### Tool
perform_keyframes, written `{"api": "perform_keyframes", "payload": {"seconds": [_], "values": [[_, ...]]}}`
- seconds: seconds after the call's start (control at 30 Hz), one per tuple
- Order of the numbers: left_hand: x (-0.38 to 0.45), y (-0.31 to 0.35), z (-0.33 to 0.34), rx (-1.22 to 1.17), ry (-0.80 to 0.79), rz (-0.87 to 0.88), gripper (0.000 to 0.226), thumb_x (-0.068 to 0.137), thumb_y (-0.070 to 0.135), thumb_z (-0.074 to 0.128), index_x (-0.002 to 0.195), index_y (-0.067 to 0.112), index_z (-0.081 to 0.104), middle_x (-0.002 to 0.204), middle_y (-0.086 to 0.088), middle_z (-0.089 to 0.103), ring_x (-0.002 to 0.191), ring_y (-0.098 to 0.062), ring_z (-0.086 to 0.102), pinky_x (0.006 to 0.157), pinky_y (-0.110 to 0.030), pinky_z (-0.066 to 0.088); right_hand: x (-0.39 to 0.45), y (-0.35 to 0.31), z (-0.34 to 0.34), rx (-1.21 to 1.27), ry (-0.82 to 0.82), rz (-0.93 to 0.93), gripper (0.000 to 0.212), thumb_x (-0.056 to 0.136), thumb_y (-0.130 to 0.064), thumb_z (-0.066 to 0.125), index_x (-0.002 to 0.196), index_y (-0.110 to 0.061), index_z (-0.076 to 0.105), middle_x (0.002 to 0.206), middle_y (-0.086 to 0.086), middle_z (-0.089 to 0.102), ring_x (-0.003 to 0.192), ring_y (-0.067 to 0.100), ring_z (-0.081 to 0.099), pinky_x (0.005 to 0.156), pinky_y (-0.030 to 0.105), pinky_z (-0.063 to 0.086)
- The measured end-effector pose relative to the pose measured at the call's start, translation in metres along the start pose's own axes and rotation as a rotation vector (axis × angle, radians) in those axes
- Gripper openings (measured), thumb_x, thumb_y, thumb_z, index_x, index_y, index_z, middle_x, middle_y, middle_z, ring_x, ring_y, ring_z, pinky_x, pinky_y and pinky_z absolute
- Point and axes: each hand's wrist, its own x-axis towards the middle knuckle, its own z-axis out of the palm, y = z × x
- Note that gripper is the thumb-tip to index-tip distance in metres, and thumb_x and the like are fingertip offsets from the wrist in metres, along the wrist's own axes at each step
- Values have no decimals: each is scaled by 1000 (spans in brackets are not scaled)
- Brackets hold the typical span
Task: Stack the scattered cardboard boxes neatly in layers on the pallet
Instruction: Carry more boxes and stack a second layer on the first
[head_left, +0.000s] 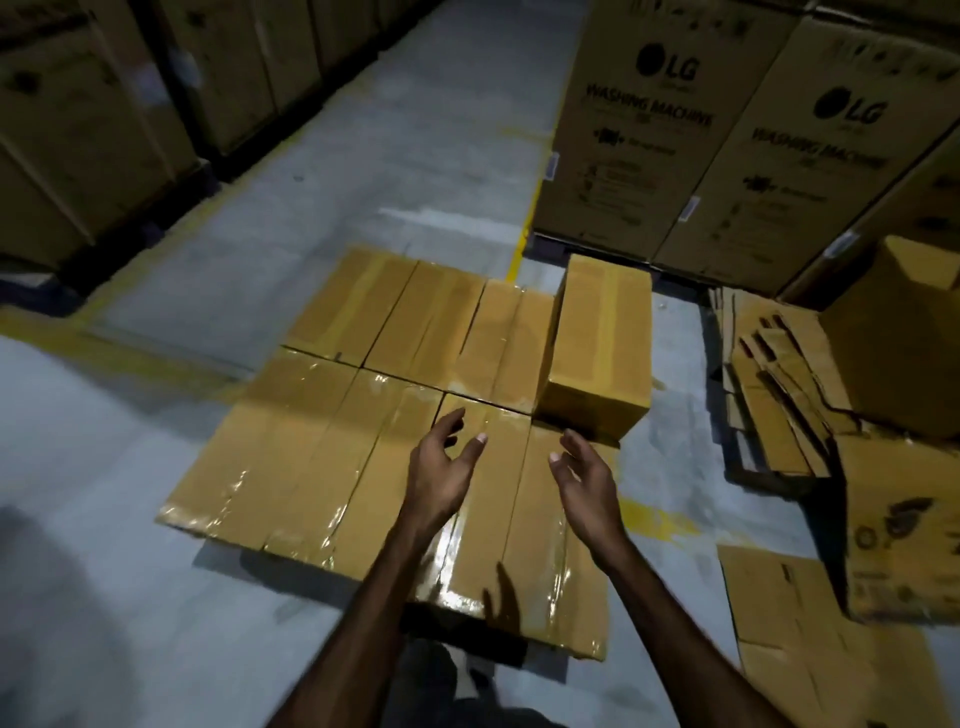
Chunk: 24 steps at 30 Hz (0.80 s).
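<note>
Head view – upper box (597, 343) flush at layer (332, 452) right edge.

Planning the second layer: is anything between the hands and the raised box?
Nothing visible. Both the left hand and right hand hover open over the flat first layer, just short of the raised box sitting at its far right.
</note>
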Motion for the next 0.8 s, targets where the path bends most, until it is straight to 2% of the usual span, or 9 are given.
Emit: {"api": "perform_keyframes", "payload": {"seconds": [0.1, 0.33, 0.5, 0.6, 0.7, 0.8], "values": [[-46, 8, -23, 7, 59, -27, 55, 99, 38, 71, 150, 27, 55, 145, 6, 62, 126, -11, 60, 104, -40, 52, -29, -8, 10, 22, -51, -51, 54, 105, -27, 63, 156, -20, 47, 156, -2, 53, 140, 16, 51, 109, 32, 42], [-158, 0, -67, -2, 195, -79, 56, 100, 38, 70, 153, 28, 53, 147, 6, 60, 127, -11, 57, 101, -35, 49, -119, -22, 27, 51, -198, -96, 54, 105, -28, 61, 157, -25, 45, 155, -5, 53, 139, 13, 50, 110, 35, 45], [-217, -7, -99, -42, 258, -85, 57, 101, 34, 70, 154, 28, 51, 154, 6, 55, 131, -11, 54, 100, -34, 47, -183, -45, 44, 40, -327, -165, 55, 105, -30, 61, 157, -29, 44, 154, -12, 52, 137, 6, 49, 107, 31, 42], [-248, -17, -132, -66, 315, -76, 57, 101, 37, 69, 155, 31, 50, 155, 8, 54, 134, -11, 54, 104, -36, 50, -217, -61, 67, 12, -411, -222, 54, 105, -30, 62, 156, -30, 45, 147, -18, 53, 132, 2, 49, 100, 25, 41], [-288, -32, -184, -81, 463, -80, 56, 101, 37, 70, 154, 30, 52, 155, 9, 54, 134, -11, 55, 100, -25, 49, -254, -81, 109, -19, -521, -264, 52, 104, -29, 62, 154, -28, 48, 147, -14, 56, 131, 2, 51, 97, 21, 43], [-342, -59, -240, -111, 631, -128, 56, 99, 37, 72, 152, 28, 54, 151, 11, 58, 131, -9, 58, 101, -31, 55, -299, -99, 161, -53, -672, -310, 50, 105, -24, 62, 153, -22, 50, 147, -8, 59, 131, 6, 55, 109, 31, 46]]}}
